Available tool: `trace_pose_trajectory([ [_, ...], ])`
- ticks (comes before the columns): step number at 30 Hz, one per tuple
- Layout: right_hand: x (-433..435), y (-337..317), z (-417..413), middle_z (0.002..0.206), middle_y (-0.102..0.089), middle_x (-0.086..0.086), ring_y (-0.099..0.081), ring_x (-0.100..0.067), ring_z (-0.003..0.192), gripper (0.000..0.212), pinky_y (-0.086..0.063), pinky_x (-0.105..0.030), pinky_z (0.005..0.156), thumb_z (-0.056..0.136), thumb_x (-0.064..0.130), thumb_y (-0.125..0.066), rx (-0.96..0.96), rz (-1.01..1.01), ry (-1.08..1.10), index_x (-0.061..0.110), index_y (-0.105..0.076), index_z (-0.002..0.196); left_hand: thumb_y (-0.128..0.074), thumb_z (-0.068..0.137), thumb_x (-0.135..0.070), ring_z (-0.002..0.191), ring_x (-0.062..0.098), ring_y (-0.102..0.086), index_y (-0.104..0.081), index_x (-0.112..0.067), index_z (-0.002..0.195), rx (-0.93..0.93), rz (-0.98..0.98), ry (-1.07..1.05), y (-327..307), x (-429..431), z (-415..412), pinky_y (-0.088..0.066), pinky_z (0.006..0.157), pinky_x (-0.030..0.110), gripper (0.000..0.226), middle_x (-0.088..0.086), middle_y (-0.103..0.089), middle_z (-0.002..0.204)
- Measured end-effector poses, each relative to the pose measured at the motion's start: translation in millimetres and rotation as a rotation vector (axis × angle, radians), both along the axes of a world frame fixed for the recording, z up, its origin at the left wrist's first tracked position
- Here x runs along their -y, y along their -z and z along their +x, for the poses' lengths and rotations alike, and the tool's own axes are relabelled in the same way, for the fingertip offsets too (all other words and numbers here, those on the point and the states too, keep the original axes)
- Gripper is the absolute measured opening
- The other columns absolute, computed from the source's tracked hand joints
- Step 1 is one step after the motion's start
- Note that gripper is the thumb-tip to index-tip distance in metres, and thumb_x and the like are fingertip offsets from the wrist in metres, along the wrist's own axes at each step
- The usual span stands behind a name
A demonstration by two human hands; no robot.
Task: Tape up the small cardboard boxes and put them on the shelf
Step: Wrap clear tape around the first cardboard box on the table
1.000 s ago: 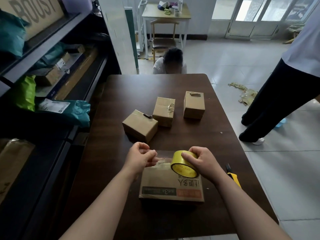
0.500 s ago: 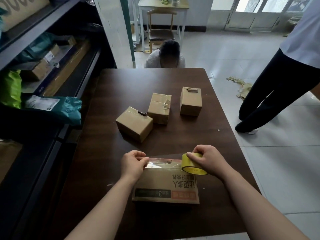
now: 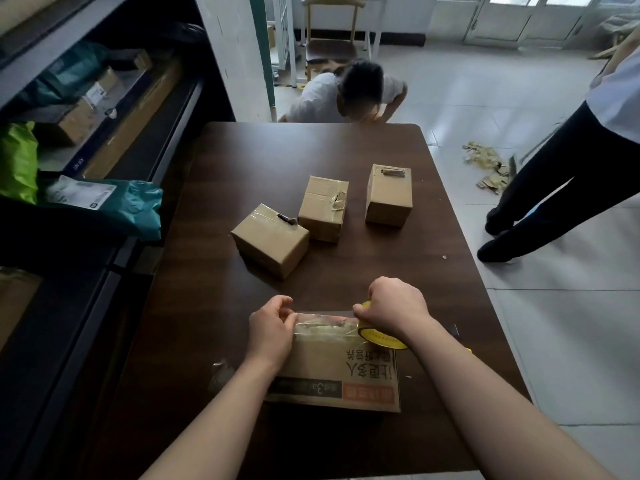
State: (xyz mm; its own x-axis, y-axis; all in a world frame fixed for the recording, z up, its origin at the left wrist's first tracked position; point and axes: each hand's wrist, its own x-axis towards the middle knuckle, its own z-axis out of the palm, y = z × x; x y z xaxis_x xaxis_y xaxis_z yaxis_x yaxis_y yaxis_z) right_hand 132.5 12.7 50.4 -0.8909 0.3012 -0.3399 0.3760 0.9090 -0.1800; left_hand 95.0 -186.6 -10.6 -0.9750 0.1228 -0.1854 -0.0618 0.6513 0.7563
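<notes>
Left hand (image 3: pixel 272 327) pinches the tape strip (image 3: pixel 325 323) onto the far edge of the printed cardboard box (image 3: pixel 329 374), anchoring it; right hand (image 3: pixel 393 308) grips the yellow tape roll (image 3: pixel 382 338) to draw it taut.

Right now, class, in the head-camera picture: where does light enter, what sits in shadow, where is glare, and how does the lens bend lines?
Head view: daylight enters through the glass doors at upper right, brightening the floor; the shelf at left sinks into shadow; the clear tape across the printed box shows pale glare; the wide lens bows the table edges.
</notes>
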Motion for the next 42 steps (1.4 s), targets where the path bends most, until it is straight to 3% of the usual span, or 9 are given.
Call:
trace_pose_trajectory([
  [4, 4.6, -2.2, -2.1, 0.081, -0.063, 0.002, -0.060, -0.019, 0.074, 0.030, -0.045, -0.027, 0.062, 0.083, 0.050, -0.061, 0.036, 0.045, -0.020, 0.020, -0.058, 0.083, -0.068, 0.087, -0.010, 0.085, 0.011, -0.063, -0.066, -0.013, 0.117, -0.035, -0.012, 0.044, 3.4, 0.6, 0.2, -0.050, 0.082, 0.022, 0.029, -0.002, -0.068, 0.091],
  [12, 14.0, -4.6, -2.8, 0.095, -0.066, -0.002, -0.064, -0.024, 0.086, 0.033, -0.054, -0.033, 0.074, 0.084, 0.047, -0.061, 0.089, 0.091, -0.026, 0.017, -0.061, 0.095, -0.064, 0.090, -0.013, 0.091, 0.015, -0.063, -0.064, -0.017, 0.120, -0.077, -0.073, 0.100, 7.8, 0.5, 1.6, -0.054, 0.086, 0.035, 0.031, -0.002, -0.069, 0.098],
  [20, 20.1, -8.2, -6.1, 0.095, -0.065, -0.002, -0.064, -0.024, 0.087, 0.028, -0.050, -0.032, 0.071, 0.085, 0.043, -0.061, 0.109, 0.099, -0.027, 0.017, -0.062, 0.097, -0.057, 0.094, -0.018, 0.098, 0.014, -0.062, -0.061, -0.018, 0.124, -0.148, -0.180, 0.168, 8.0, -2.1, 1.5, -0.050, 0.084, 0.028, 0.030, -0.002, -0.068, 0.109],
  [26, 24.0, -7.6, -7.3, 0.094, -0.067, -0.002, -0.064, -0.025, 0.086, 0.022, -0.053, -0.033, 0.075, 0.084, 0.041, -0.062, 0.119, 0.101, -0.035, 0.020, -0.054, 0.081, -0.054, 0.096, -0.018, 0.102, 0.017, -0.061, -0.060, -0.017, 0.125, -0.174, -0.221, 0.215, 10.7, -0.4, 0.5, -0.048, 0.085, 0.030, 0.030, 0.000, -0.067, 0.112],
  [35, 25.7, -4.0, -9.4, 0.084, -0.060, 0.000, -0.058, -0.023, 0.077, 0.023, -0.050, -0.031, 0.069, 0.084, 0.040, -0.062, 0.116, 0.107, -0.030, 0.018, -0.064, 0.092, -0.052, 0.096, -0.019, 0.100, 0.020, -0.061, -0.057, -0.016, 0.127, -0.209, -0.289, 0.271, 10.8, -3.4, 1.8, -0.051, 0.085, 0.033, 0.032, 0.002, -0.065, 0.110],
  [39, 25.9, -3.4, -9.9, 0.086, -0.061, -0.001, -0.060, -0.024, 0.080, 0.026, -0.053, -0.033, 0.073, 0.085, 0.040, -0.062, 0.127, 0.106, -0.031, 0.017, -0.065, 0.096, -0.055, 0.094, -0.019, 0.106, 0.021, -0.060, -0.054, -0.017, 0.131, -0.185, -0.283, 0.251, 9.4, -2.3, -1.1, -0.050, 0.087, 0.033, 0.036, 0.001, -0.057, 0.125],
  [42, 26.5, -2.4, -10.1, 0.086, -0.061, 0.000, -0.063, -0.024, 0.084, 0.027, -0.055, -0.035, 0.075, 0.084, 0.041, -0.063, 0.133, 0.111, -0.035, 0.017, -0.066, 0.097, -0.059, 0.093, -0.022, 0.104, 0.023, -0.060, -0.054, -0.018, 0.130, -0.153, -0.286, 0.248, 9.5, 0.2, -5.0, -0.050, 0.086, 0.036, 0.038, 0.003, -0.055, 0.125],
])
